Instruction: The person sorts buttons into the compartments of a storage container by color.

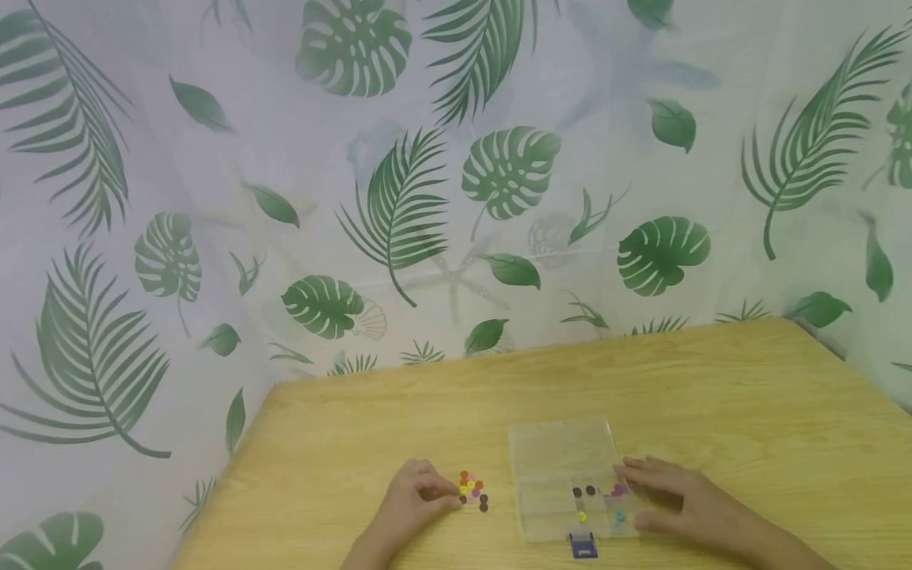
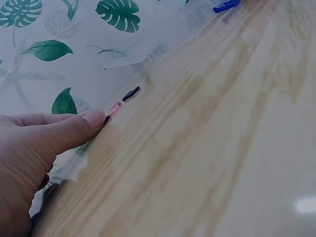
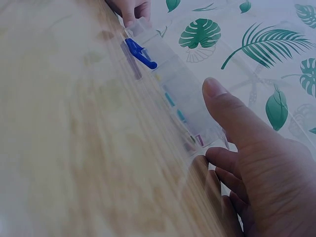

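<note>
At the edge of a small pile of colourful buttons [image 1: 471, 485], my left hand [image 1: 416, 504] pinches a dark button [image 2: 106, 120] between thumb and fingertip. The pile has red, yellow, pink, purple and dark buttons lying flat on the table. To its right lies a clear plastic compartment box [image 1: 530, 507] with its lid [image 1: 563, 445] laid back and a blue latch [image 1: 583, 546] at the front. Inside are dark, yellow, teal and purple buttons in separate compartments. Against the box's right side rests my right hand [image 1: 677, 499], thumb and fingers apart.
The wooden table [image 1: 356, 427] carries the box and the pile. Behind it and along its sides hangs a white cloth [image 1: 399, 332] printed with green leaves.
</note>
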`<state>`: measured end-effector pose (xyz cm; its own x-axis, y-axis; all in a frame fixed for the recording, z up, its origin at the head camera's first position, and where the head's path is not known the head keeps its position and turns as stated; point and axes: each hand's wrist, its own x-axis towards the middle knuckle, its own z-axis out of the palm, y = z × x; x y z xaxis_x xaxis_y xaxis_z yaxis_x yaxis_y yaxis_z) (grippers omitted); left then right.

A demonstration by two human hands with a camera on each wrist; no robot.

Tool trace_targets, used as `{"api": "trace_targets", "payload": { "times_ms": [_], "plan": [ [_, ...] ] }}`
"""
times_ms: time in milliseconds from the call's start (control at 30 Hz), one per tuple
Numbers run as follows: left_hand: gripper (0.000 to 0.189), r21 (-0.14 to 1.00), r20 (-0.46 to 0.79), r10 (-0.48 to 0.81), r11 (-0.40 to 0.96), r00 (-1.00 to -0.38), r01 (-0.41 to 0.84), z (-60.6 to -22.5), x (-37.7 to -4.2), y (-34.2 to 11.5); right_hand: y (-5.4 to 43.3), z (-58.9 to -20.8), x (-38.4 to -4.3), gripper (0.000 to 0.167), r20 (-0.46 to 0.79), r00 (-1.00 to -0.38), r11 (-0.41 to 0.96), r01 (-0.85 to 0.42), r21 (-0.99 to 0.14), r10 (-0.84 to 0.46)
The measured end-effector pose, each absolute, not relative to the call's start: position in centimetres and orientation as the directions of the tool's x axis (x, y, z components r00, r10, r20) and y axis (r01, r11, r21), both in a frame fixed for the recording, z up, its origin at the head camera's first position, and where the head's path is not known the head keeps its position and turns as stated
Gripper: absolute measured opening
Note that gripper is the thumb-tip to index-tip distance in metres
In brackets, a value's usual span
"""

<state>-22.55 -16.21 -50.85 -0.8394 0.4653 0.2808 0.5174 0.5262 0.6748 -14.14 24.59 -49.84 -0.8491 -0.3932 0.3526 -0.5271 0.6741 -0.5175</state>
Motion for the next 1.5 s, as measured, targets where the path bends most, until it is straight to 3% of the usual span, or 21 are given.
{"api": "trace_targets", "payload": {
  "times_ms": [267, 633, 1500],
  "plan": [
    [0.020, 0.676, 0.219, 0.516, 0.532, -0.828, 0.510, -50.53, -22.65, -16.12, 24.54, -49.81, -14.10, 0.054, 0.341, -0.855, 0.675, -0.518, -0.526, -0.390],
    [0.023, 0.667, 0.236, 0.562, 0.500, -0.793, 0.552, -50.44, -22.80, -16.02, 24.60, -49.84, -14.27, 0.055, 0.356, -0.849, 0.672, -0.527, -0.520, -0.391],
    [0.018, 0.661, 0.203, 0.559, 0.528, -0.804, 0.534, -50.29, -22.82, -15.90, 24.83, -50.26, -14.42, 0.057, 0.368, -0.837, 0.679, -0.545, -0.492, -0.405]
  ]
}}
